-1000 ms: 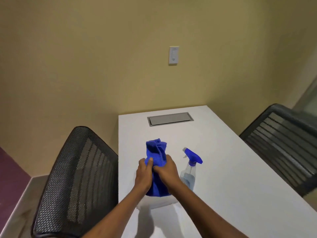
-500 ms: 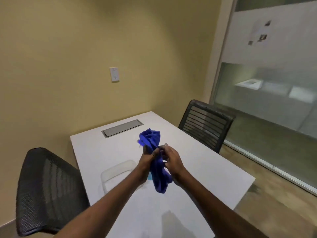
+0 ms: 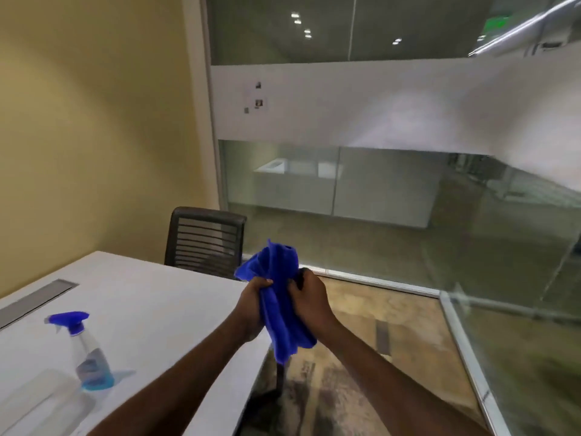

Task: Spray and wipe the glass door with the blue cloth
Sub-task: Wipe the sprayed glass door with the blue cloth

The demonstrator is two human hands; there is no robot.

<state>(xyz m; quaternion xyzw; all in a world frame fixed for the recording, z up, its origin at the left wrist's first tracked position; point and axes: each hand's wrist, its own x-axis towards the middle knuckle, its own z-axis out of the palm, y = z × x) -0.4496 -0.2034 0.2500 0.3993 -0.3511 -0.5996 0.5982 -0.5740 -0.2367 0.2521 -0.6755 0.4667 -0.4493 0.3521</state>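
While hanging in air just off right edge of white table (image 3: 151,303), bunched blue cloth (image 3: 279,297) gripped from 2 sides. Left hand (image 3: 251,306) curled round cloth's left side, thumb on top. Right hand (image 3: 309,302) curled round its right side, back of hand up. Loose tail dangling below both fists, past table corner. Spray bottle (image 3: 86,354), blue trigger head, blue liquid low inside, upright on table, well apart from cloth. Grey cable hatch (image 3: 34,298) set into tabletop, left end. Black slat-back chair (image 3: 204,240) behind table's far edge. Glass wall (image 3: 377,215) with frosted band beyond table; which pane is door, cannot tell.
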